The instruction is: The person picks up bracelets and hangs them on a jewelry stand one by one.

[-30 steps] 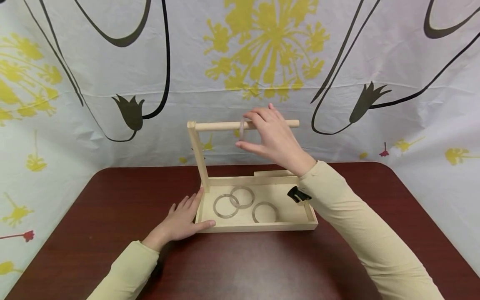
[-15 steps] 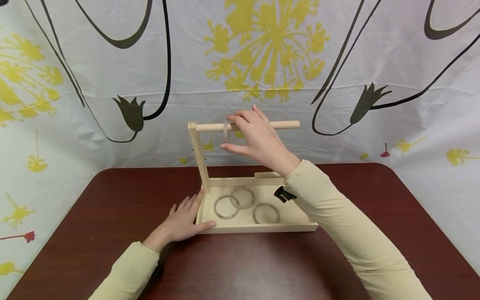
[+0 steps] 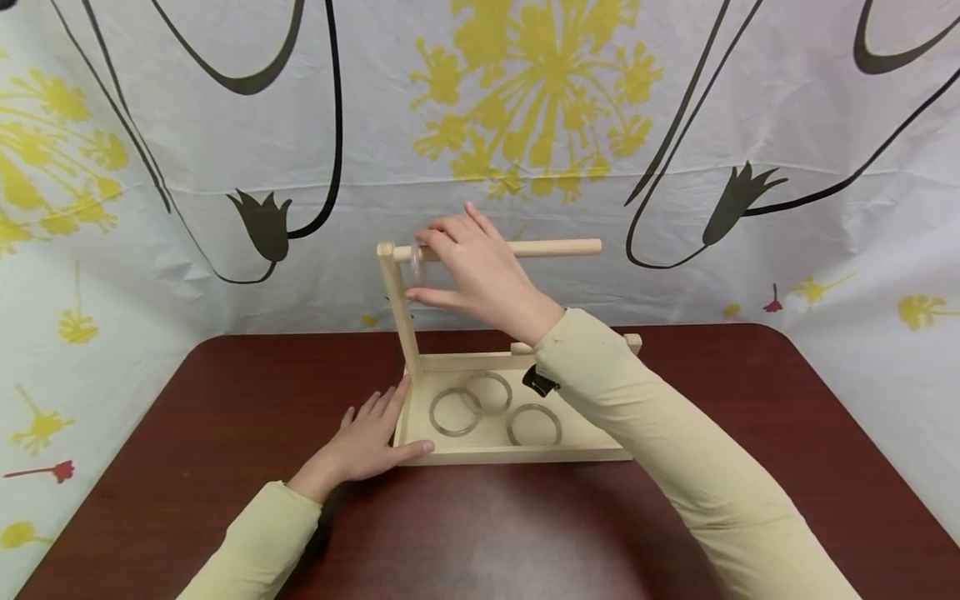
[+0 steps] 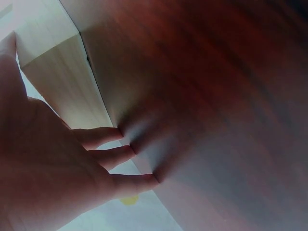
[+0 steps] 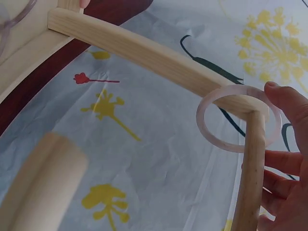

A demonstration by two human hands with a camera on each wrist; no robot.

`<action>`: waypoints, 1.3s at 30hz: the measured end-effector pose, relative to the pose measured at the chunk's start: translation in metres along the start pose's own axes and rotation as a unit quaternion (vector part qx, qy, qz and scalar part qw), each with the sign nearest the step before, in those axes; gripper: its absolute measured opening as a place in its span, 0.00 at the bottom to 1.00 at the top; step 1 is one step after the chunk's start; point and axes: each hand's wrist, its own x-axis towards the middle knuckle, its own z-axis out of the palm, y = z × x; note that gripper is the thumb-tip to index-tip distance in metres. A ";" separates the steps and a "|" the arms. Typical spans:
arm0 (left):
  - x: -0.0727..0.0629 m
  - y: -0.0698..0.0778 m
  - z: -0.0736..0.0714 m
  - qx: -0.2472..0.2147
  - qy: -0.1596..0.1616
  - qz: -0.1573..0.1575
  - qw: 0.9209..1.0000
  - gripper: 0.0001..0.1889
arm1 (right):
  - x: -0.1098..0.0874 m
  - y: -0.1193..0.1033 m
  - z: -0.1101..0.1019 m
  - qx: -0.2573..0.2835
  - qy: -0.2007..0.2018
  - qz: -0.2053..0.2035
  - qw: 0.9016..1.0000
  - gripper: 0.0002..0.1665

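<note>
A pale translucent bangle [image 3: 417, 265] encircles the horizontal wooden rod [image 3: 555, 248] close to its upright post [image 3: 399, 312]. My right hand [image 3: 483, 271] pinches that bangle between thumb and fingertips. In the right wrist view the bangle [image 5: 201, 119] loops round the rod [image 5: 250, 187] at the corner where rod and post [image 5: 144, 53] meet. Three more bangles [image 3: 453, 412] lie in the wooden tray [image 3: 517, 457], two of them overlapping. My left hand [image 3: 367, 437] rests against the tray's left end, fingers spread; its fingertips touch the tabletop in the left wrist view.
Behind the tray lies a wooden piece [image 3: 521, 348], partly hidden by the right sleeve [image 3: 600, 358]. A black clip [image 3: 540, 381] shows at that sleeve. The dark red table [image 3: 487, 533] meets a patterned cloth [image 3: 360, 150] at the back.
My right hand has slid the bangle leftward along the rod, from around its middle to near the post. The left hand and the bangles in the tray stay put.
</note>
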 end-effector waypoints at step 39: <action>-0.002 0.003 0.001 0.008 0.008 -0.008 1.000 0.55 | -0.041 0.010 -0.004 0.056 0.131 -0.095 0.985 0.35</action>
